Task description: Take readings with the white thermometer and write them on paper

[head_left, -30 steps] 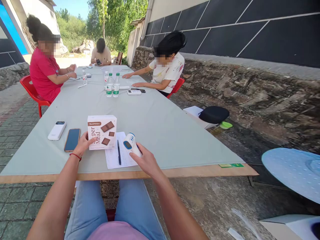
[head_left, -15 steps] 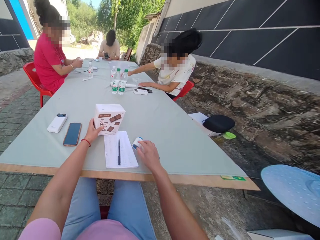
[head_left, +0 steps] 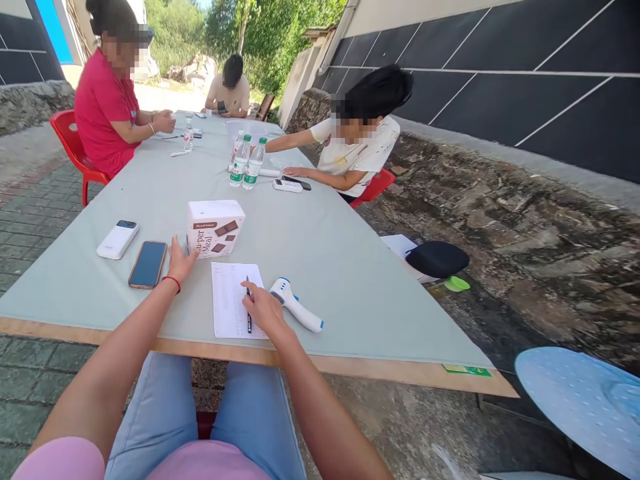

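Observation:
A white box with chocolate pictures (head_left: 216, 230) stands upright on the table. My left hand (head_left: 181, 261) is at its lower left corner, fingers apart, the thumb close against the box; whether it touches cannot be made out. Just in front of the box lies a sheet of paper with a printed table (head_left: 227, 293). Over that sheet, the fingers of my right hand (head_left: 264, 308) are closed on a black pen (head_left: 249, 323), which still lies along the paper. A white and blue infrared thermometer (head_left: 303, 313) rests on its side to the right of this hand.
Left of my left hand lie a phone (head_left: 148, 265) and a white power bank (head_left: 119, 240). Farther off stand water bottles (head_left: 254, 167), with another power bank (head_left: 287, 186) beside them. Three people sit around the table (head_left: 380, 307). A pale blue round object (head_left: 575, 393) is at lower right.
My right hand has left the thermometer and moved left onto the pen. My left hand has loosened from the box, which now stands slightly farther back, apart from the paper.

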Tool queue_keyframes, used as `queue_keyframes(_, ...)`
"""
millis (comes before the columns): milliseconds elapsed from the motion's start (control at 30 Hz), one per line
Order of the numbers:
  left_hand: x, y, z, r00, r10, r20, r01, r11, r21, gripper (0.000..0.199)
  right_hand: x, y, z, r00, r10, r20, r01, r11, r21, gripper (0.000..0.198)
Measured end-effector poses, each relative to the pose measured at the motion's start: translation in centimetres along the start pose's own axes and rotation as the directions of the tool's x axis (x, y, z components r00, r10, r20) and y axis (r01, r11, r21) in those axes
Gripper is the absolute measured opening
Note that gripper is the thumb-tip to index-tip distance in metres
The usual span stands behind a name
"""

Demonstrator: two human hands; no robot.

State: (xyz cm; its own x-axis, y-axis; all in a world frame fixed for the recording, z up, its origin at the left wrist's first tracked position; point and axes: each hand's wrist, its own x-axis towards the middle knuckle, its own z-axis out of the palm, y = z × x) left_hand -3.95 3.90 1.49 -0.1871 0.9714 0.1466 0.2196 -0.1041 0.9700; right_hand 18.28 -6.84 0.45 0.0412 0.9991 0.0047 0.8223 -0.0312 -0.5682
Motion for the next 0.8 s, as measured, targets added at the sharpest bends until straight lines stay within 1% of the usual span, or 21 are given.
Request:
queue_keyframes(33, -1.7, -0.1, -0.3, 1.0, -0.014, -0.016, 0.015, 0.995, 0.095, 0.083, -0.1, 0.6, 0.1, 0.999, -0.005, -0.033, 0.009, 0.989, 0.149, 0.04)
queue_keyframes(67, -3.8, -0.3, -0.5, 0.999, 0.024, 0.033, -0.029, 0.984, 0.175, 0.079, -0.1, 1.0, 0.2, 0.998, 0.004, -0.07, 0.018, 0.951, 0.309, 0.039)
queue_keyframes(100, -6.1, -0.4, -0.7, 0.987, 0.095, 0.133, -0.125, 0.962, 0.243, 0.071, -0.3, 1.4, 0.4, 0.994, 0.027, -0.104, 0.025, 0.886, 0.464, 0.04)
queue_keyframes(133, -8.5, -0.4, -0.9, 0.948, 0.173, 0.267, -0.25, 0.924, 0.289, 0.062, -0.4, 1.5, 0.6, 0.99, 0.056, -0.13, 0.033, 0.801, 0.598, 0.04)
queue_keyframes(167, -10.9, -0.4, -1.0, 0.89, 0.229, 0.395, -0.367, 0.874, 0.32, 0.052, -0.6, 1.5, 0.9, 0.986, 0.078, -0.146, 0.048, 0.711, 0.702, 0.041)
queue_keyframes(200, -13.1, -0.3, -1.1, 0.831, 0.268, 0.487, -0.469, 0.808, 0.356, 0.045, -0.9, 1.3, 1.2, 0.983, 0.09, -0.158, 0.067, 0.629, 0.774, 0.043)
queue_keyframes(233, -15.1, -0.1, -1.1, 0.782, 0.293, 0.55, -0.556, 0.727, 0.404, 0.042, -1.1, 1.0, 1.4, 0.982, 0.084, -0.167, 0.09, 0.568, 0.818, 0.044)
queue_keyframes(267, -16.7, 0.0, -1.1, 0.75, 0.301, 0.589, -0.614, 0.647, 0.451, 0.042, -1.3, 0.7, 1.8, 0.982, 0.067, -0.174, 0.113, 0.528, 0.842, 0.043)
queue_keyframes(333, -18.8, 0.3, -0.9, 0.701, 0.301, 0.646, -0.687, 0.528, 0.499, 0.045, -1.8, 0.0, 2.4, 0.985, 0.026, -0.171, 0.137, 0.489, 0.862, 0.036)
queue_keyframes(400, -19.6, 0.5, -0.6, 0.676, 0.298, 0.674, -0.72, 0.463, 0.517, 0.051, -2.3, -0.3, 2.9, 0.99, -0.01, -0.142, 0.129, 0.479, 0.868, 0.038)
queue_keyframes(467, -19.7, 0.6, -0.4, 0.667, 0.294, 0.684, -0.73, 0.442, 0.522, 0.056, -2.7, -0.2, 3.4, 0.995, -0.026, -0.099, 0.099, 0.494, 0.864, 0.045)
queue_keyframes(500, -19.6, 0.7, -0.4, 0.667, 0.29, 0.687, -0.73, 0.441, 0.522, 0.06, -2.9, -0.1, 3.5, 0.997, -0.024, -0.079, 0.08, 0.516, 0.853, 0.045)
queue_keyframes(567, -19.6, 0.8, -0.3, 0.666, 0.279, 0.692, -0.728, 0.448, 0.519, 0.067, -3.2, 0.2, 3.8, 0.997, 0.014, -0.07, 0.049, 0.582, 0.812, 0.039)
queue_keyframes(633, -19.6, 1.0, -0.3, 0.665, 0.267, 0.697, -0.725, 0.456, 0.517, 0.072, -3.4, 0.4, 4.1, 0.991, 0.072, -0.116, 0.042, 0.647, 0.761, 0.029)
queue_keyframes(700, -19.6, 1.3, -0.3, 0.671, 0.257, 0.695, -0.717, 0.463, 0.521, 0.071, -3.5, 0.4, 4.3, 0.977, 0.112, -0.184, 0.056, 0.693, 0.719, 0.022)
queue_keyframes(733, -19.7, 1.3, -0.2, 0.676, 0.254, 0.692, -0.712, 0.467, 0.524, 0.069, -3.5, 0.3, 4.4, 0.971, 0.122, -0.207, 0.06, 0.71, 0.702, 0.02)
queue_keyframes(800, -19.7, 1.4, -0.2, 0.681, 0.251, 0.688, -0.706, 0.474, 0.526, 0.066, -3.5, 0.3, 4.7, 0.969, 0.118, -0.217, 0.059, 0.742, 0.667, 0.017)
